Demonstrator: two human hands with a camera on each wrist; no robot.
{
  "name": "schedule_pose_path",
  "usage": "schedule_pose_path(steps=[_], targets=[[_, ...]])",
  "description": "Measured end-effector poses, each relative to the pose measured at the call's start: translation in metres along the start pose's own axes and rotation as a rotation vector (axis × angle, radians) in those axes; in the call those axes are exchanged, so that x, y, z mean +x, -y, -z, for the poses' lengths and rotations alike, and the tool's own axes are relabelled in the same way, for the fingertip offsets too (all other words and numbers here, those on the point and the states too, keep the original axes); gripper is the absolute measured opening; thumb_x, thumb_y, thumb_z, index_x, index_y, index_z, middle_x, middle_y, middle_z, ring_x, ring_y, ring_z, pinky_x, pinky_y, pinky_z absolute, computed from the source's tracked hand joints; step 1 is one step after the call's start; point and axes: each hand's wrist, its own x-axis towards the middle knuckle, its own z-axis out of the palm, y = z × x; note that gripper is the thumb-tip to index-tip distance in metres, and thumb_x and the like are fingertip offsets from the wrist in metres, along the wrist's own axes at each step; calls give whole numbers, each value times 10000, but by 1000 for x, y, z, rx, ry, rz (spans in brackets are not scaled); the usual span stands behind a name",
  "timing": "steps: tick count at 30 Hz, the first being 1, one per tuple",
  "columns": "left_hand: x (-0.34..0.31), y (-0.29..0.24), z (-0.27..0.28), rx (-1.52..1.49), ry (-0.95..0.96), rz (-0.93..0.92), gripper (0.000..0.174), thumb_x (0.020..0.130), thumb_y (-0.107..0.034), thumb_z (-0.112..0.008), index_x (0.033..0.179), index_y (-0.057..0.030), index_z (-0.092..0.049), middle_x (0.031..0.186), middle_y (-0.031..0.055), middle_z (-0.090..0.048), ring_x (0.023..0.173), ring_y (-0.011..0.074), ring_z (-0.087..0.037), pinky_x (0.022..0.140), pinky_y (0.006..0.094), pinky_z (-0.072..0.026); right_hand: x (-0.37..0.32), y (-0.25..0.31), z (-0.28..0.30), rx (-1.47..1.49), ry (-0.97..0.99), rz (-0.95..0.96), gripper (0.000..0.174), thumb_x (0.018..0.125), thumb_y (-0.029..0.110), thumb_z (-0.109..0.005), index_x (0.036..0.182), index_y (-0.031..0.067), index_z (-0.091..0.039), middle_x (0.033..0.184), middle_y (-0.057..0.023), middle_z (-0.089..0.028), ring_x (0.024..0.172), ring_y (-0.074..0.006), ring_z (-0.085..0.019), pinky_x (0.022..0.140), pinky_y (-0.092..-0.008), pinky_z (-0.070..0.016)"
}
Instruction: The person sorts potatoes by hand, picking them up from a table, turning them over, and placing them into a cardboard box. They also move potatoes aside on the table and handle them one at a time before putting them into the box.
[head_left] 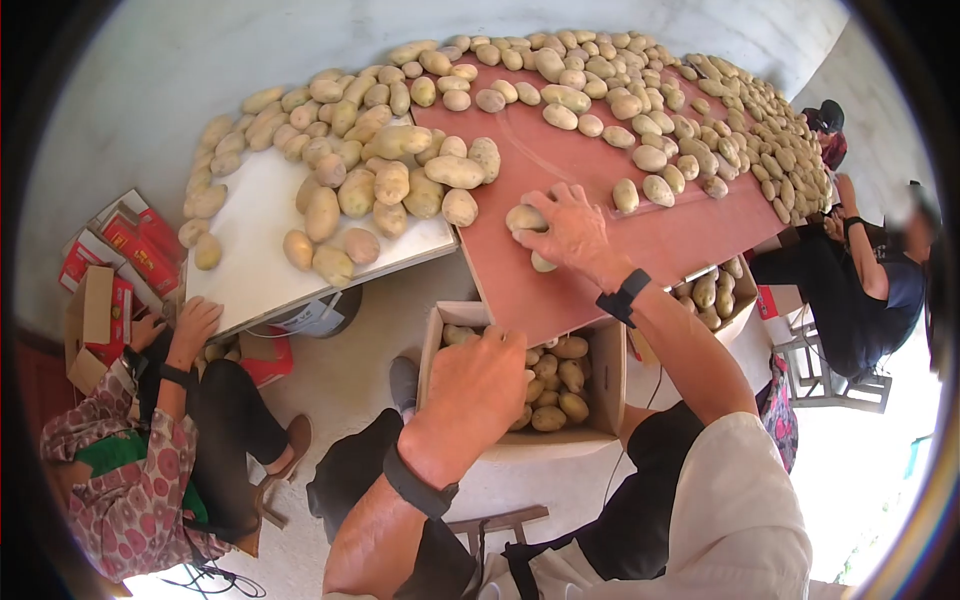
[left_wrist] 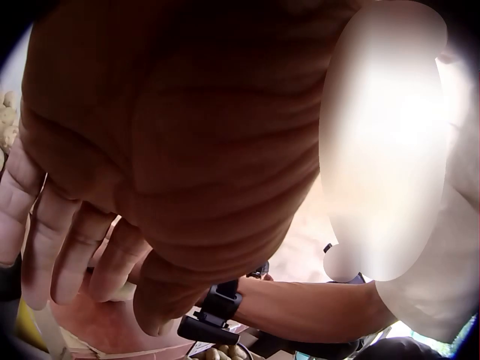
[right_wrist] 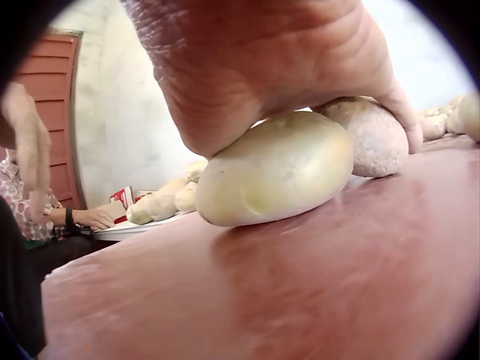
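My right hand curls over two potatoes on the red board. A pale, smooth potato lies under the palm side in the right wrist view. Behind it, a duller, rougher potato sits under the curled fingers, one fingertip down at the board beside it. Over the near edge of a cardboard box hangs my left hand. Its fingers point loosely downward in the left wrist view, with nothing held. Several potatoes fill the box below.
Many potatoes are heaped along the back of the red board. More lie on the white board at left, where another person's hand rests on the edge. A second box of potatoes stands at right, near another seated person.
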Motion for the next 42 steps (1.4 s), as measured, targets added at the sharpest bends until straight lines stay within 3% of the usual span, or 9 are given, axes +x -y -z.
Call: schedule_pose_path(steps=[7, 10, 15, 16, 18, 21, 24, 31, 42], targets=[[3, 0, 3, -4, 0, -3, 284, 921, -232, -701, 1096, -28, -611, 1012, 160, -686, 945, 377, -690, 773, 502, -543, -31, 15, 0, 30, -15, 52, 540, 880, 464, -729, 1350, 225, -614, 1386, -123, -517, 1357, -344, -447, 1078, -554, -424], [4, -2, 5, -1, 4, -5, 286, 922, -237, -702, 1088, -22, -613, 1012, 164, -688, 953, 380, -688, 779, 501, -542, -29, 6, -4, 29, -168, 98, 538, 907, 474, -708, 1362, 204, -608, 1412, -138, -509, 1352, -365, -455, 1092, -548, -418], [4, -1, 6, 2, 1, -10, 284, 922, -239, -702, 1065, -15, -602, 1004, 180, -686, 950, 391, -682, 781, 507, -538, -1, -46, 18, 75, -461, -84, 498, 949, 433, -669, 1356, 154, -605, 1402, -144, -534, 1305, -389, -505, 1081, -502, -443], [4, 0, 6, 0, 2, -8, 284, 922, -239, -702, 1065, -15, -602, 1004, 180, -686, 950, 391, -682, 781, 507, -538, 6, -63, 19, 76, -458, -84, 498, 949, 433, -669, 1356, 154, -605, 1402, -144, -534, 1305, -389, -505, 1081, -502, -443], [5, -1, 7, 6, 12, -6, 274, 923, -233, -703, 1050, -15, -597, 994, 185, -683, 945, 393, -681, 776, 507, -535, 15, -88, 16, -23, -297, -368, 420, 964, 333, -650, 1330, 130, -614, 1383, -136, -548, 1295, -377, -519, 1044, -497, -471], [5, -1, 6, 10, -1, -10, 270, 922, -228, -706, 1043, -15, -594, 983, 183, -682, 940, 392, -681, 772, 506, -533, 12, -96, 14, 25, -121, -403, 410, 950, 217, -628, 1348, 123, -599, 1367, -136, -554, 1293, -365, -526, 1020, -492, -490], [4, 1, 5, 8, -14, -17, 268, 922, -228, -708, 1038, -15, -595, 977, 178, -682, 937, 389, -681, 771, 504, -532, -2, -93, 1, 38, -117, -241, 466, 919, 148, -619, 1382, 130, -575, 1349, -140, -559, 1280, -375, -538, 1020, -486, -493], [5, 2, 4, 5, 7, -2, 270, 923, -232, -707, 1041, -16, -597, 987, 177, -685, 943, 385, -682, 779, 500, -533, -53, -59, 15, 275, -21, -195, 638, 847, 95, -677, 1461, 145, -513, 1392, -190, -544, 1249, -425, -556, 1036, -474, -492], [7, -3, 5, 13, 19, -3, 266, 923, -232, -703, 1027, -12, -595, 999, 178, -688, 954, 390, -679, 791, 503, -530, -74, -49, 21, 564, 62, -122, 712, 825, 190, -763, 1476, 96, -490, 1348, -216, -617, 1139, -340, -632, 1000, -432, -505]])
